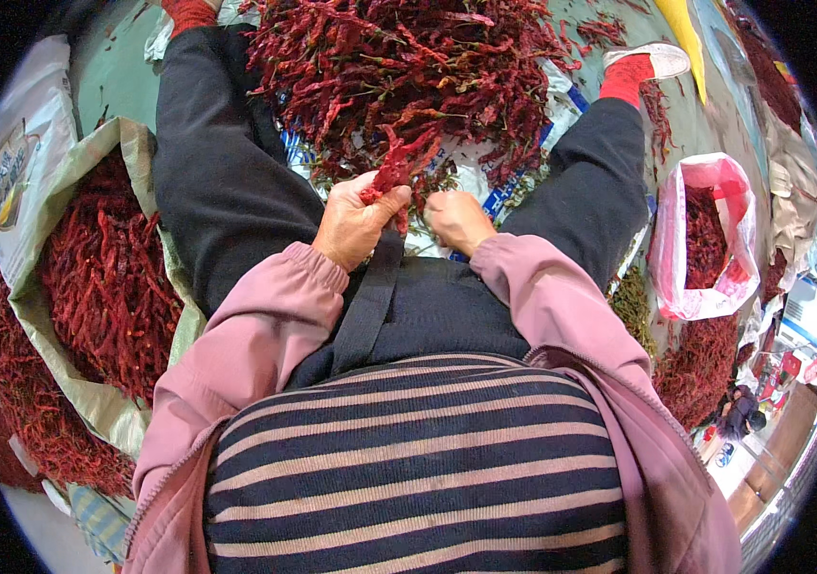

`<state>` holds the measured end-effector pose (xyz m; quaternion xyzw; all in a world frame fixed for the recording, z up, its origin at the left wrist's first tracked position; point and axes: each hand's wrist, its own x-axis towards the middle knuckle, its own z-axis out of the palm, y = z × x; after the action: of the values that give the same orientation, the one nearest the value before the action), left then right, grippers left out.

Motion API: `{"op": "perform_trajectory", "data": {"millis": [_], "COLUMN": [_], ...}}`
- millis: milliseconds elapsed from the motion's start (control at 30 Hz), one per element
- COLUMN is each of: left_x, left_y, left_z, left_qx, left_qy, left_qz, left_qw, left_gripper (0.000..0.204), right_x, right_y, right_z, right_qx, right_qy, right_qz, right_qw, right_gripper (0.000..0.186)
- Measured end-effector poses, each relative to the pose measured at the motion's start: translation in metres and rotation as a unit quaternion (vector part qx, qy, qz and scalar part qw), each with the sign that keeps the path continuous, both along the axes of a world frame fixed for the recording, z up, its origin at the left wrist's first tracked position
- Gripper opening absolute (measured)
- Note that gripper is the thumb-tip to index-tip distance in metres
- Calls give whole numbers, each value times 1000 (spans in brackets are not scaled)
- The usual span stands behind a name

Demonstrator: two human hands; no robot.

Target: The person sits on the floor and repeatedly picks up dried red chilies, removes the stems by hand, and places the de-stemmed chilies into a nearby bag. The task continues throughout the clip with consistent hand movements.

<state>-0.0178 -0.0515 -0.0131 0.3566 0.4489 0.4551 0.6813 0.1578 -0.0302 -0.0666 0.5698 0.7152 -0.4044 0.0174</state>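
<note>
Between my outstretched legs lies a big heap of dried red chilies point(418, 72), some with pale stems. My left hand point(353, 215) is closed round a small bunch of dried chilies point(404, 163), whose tips stick up past the thumb toward the heap. Just to the right, a little apart from that bunch, is my right hand point(458, 220). Its fingers are curled in, and whatever they hold, if anything, is hidden. Under the heap's near edge a white and blue plastic sheet point(504, 196) shows, with loose stems and bits on it.
At my left stands an open pale green sack point(40, 330) full of red chilies, with more chilies heaped beyond it. A pink and white bag point(669, 239) holding chilies stands at my right. Near it lie a greenish stem pile point(630, 311) and another chili heap point(695, 373).
</note>
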Motion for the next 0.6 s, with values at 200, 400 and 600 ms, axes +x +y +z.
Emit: {"op": "perform_trajectory", "data": {"millis": [200,400,600], "left_x": [-17,-26,-27], "left_y": [5,6,8], "left_z": [-17,-35,-39], "left_qx": [-141,-173,-188], "left_qy": [-81,-63,-13], "left_qz": [88,113,84], "left_qw": [983,976,979], "left_gripper": [7,9,14], "right_x": [10,3,0], "right_y": [9,48,53], "right_z": [-8,-23,-16], "right_qx": [98,-162,-222], "right_qy": [22,290,362], "right_qz": [-79,-481,-492], "right_qw": [992,811,759], "right_gripper": [25,11,9]}}
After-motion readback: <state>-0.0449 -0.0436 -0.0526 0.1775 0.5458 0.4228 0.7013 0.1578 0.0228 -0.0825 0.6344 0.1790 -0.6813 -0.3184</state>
